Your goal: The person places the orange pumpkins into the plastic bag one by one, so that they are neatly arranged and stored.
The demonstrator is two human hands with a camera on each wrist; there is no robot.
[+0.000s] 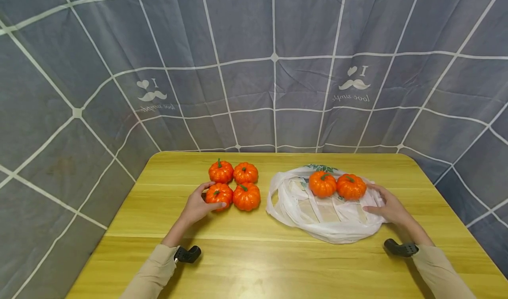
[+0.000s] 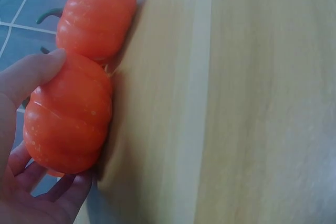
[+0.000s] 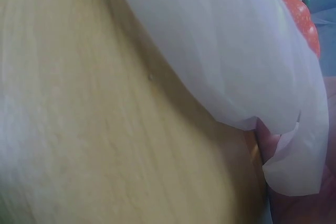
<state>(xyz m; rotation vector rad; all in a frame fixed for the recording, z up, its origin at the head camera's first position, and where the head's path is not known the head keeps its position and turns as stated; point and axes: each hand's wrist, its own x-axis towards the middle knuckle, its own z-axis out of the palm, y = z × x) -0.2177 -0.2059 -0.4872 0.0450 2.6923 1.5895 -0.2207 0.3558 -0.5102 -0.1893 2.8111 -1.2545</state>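
Two pumpkins [image 1: 336, 185] on plastic bag [image 1: 317, 219]; four left. Left hand [image 1: 197, 207] fingers curl round front-left pumpkin [image 1: 218, 194]; right hand [image 1: 390, 207] fingers flat, pressing bag.

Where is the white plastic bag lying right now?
In the head view the white plastic bag lies right of centre on the table, under two pumpkins, beside the right hand.

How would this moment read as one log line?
left hand: grips front-left pumpkin | right hand: rests on plastic bag
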